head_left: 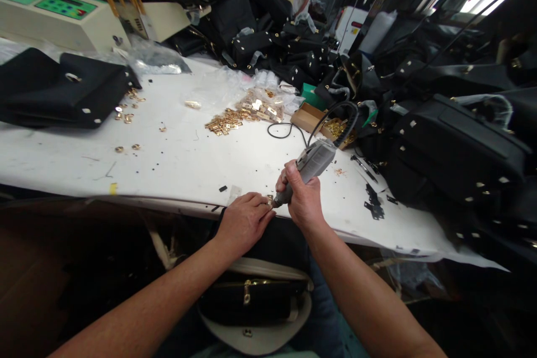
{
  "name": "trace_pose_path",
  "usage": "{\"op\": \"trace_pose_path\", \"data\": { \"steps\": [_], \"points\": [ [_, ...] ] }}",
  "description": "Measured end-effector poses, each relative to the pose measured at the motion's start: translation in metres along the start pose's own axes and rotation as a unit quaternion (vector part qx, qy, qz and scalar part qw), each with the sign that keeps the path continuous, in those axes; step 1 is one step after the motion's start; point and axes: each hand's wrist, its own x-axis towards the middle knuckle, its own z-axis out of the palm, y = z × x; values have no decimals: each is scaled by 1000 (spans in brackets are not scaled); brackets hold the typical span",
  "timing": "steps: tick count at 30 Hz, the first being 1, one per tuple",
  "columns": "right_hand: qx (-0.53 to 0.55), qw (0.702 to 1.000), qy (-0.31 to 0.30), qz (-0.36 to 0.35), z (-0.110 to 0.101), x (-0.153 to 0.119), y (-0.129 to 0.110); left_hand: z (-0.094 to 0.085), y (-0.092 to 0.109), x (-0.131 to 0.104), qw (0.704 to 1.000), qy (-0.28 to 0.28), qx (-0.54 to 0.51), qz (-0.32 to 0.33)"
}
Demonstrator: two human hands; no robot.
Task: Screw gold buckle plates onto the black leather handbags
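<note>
Fingers of the right hand (305, 200) are clamped round a grey power screwdriver (318, 159), its tip slanting down to a small metal fitting (269, 199) at the table's near edge. The left hand (242, 219) lies there with its fingers close together, their tips just beside that fitting; whether they pinch it, I cannot tell. Below both hands, on the person's lap, sits an open black bag (272, 239) with a zip pull (246, 292) showing inside. Beyond, on the white table (188, 165), lie a heap of gold metal pieces (224, 122) and, to its right, a cardboard box (307, 117). Another black bag (50, 92) lies at the far left.
</note>
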Motion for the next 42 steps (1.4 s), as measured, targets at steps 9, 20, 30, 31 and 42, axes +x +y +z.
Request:
{"op": "trace_pose_path", "data": {
  "steps": [9, 20, 30, 31, 42],
  "points": [
    [-15, 1000, 12, -1, -3, 7, 2, 2, -1, -1, 1000, -8, 2, -25],
    [-52, 998, -25, -14, 1, 3, 12, 0, 2, 0, 998, -27, 6, -51],
    [-85, 996, -35, -3, 0, 0, 16, 4, -3, -1, 999, -19, -9, -44],
    [-99, 995, -34, -3, 1, 0, 17, 5, -3, -1, 999, -19, -9, -44],
    [-172, 982, -73, -26, 1, 2, 20, 5, -6, 0, 998, -1, -39, -51]
  ]
}}
